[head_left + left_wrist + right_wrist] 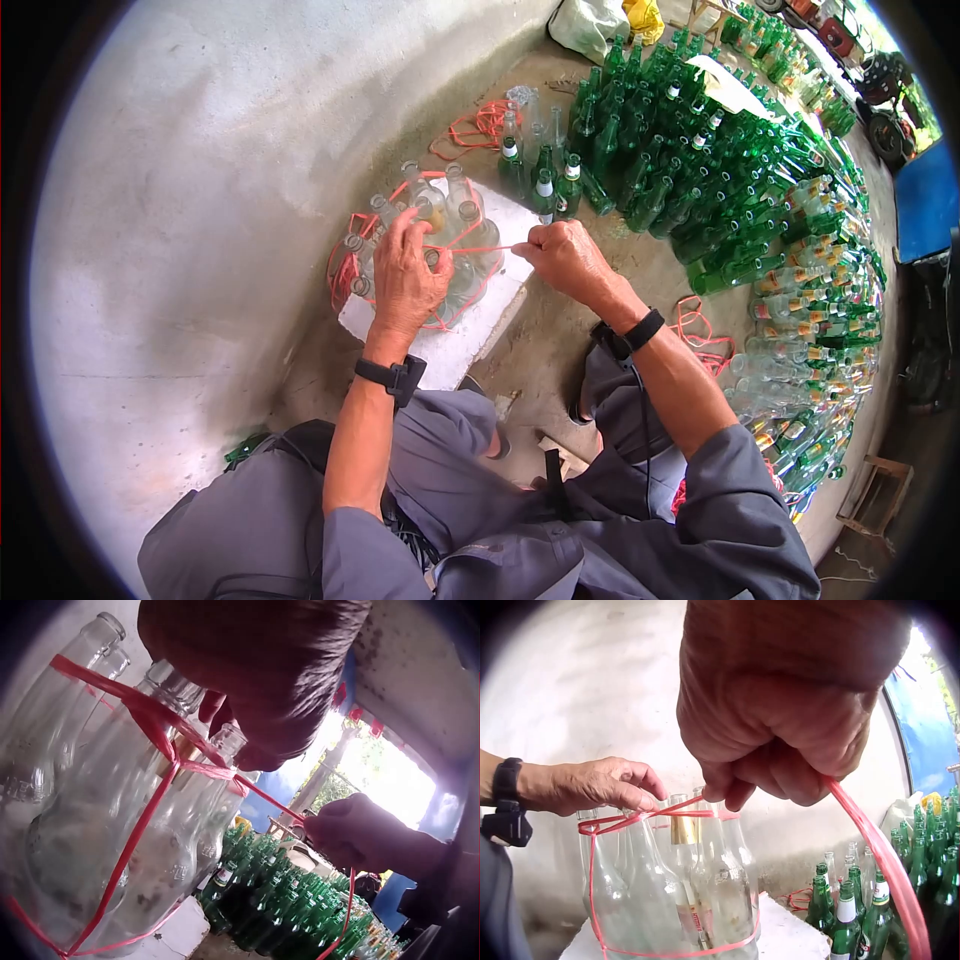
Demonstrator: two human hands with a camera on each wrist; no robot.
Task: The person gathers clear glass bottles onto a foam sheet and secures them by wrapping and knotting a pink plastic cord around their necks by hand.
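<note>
Several clear glass bottles (pixel 468 212) (pixel 652 877) stand bundled on a white block (pixel 510 215), with pink-red plastic strap (pixel 142 825) around their bodies and across their necks. The left hand (pixel 405 275) (pixel 592 787) rests over the bottle necks, its fingers loosely bent beside the strap crossing; whether it pinches the strap cannot be told. To the right of the bundle, the right hand (pixel 572 262) (pixel 367 832) grips the strap in curled fingers. A taut length runs from the bottle necks to that hand, and a loose end hangs below it in the left wrist view.
Many green bottles (pixel 640 130) crowd the floor on the right, with clear ones (pixel 790 365) nearer. Several green bottles (pixel 567 185) stand just beyond the block. Loose pink strap (pixel 700 335) lies on the floor. A concrete wall (pixel 200 200) rises on the left.
</note>
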